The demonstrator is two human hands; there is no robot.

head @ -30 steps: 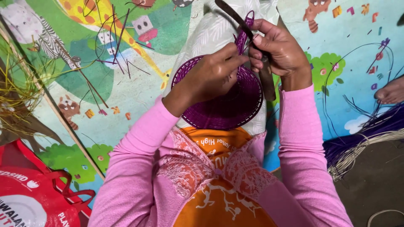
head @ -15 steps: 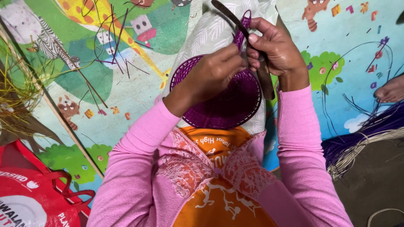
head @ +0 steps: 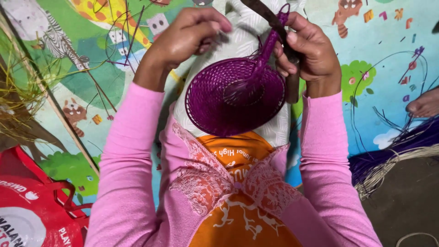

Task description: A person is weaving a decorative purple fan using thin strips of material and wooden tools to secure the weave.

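A round purple woven disc (head: 228,98) rests on my lap against a pale patterned cloth (head: 238,27). A bundle of purple strands (head: 270,45) rises from its middle to my right hand (head: 308,52), which grips a dark flat tool (head: 292,84) together with those strands. My left hand (head: 190,34) is lifted above the disc's upper left edge. Its fingers are pinched on a thin, blurred strand (head: 224,37). Both pink sleeves frame the disc.
A colourful picture mat (head: 388,55) covers the floor. Loose yellow and dark fibres (head: 27,87) lie at the left, and a red bag (head: 32,201) at the lower left. Purple and pale fibre bundles (head: 393,155) lie at the right, next to another person's foot (head: 423,103).
My left hand has lifted off the disc and moved up and to the left, uncovering the weave. The right hand keeps its grip on the tool and strands.
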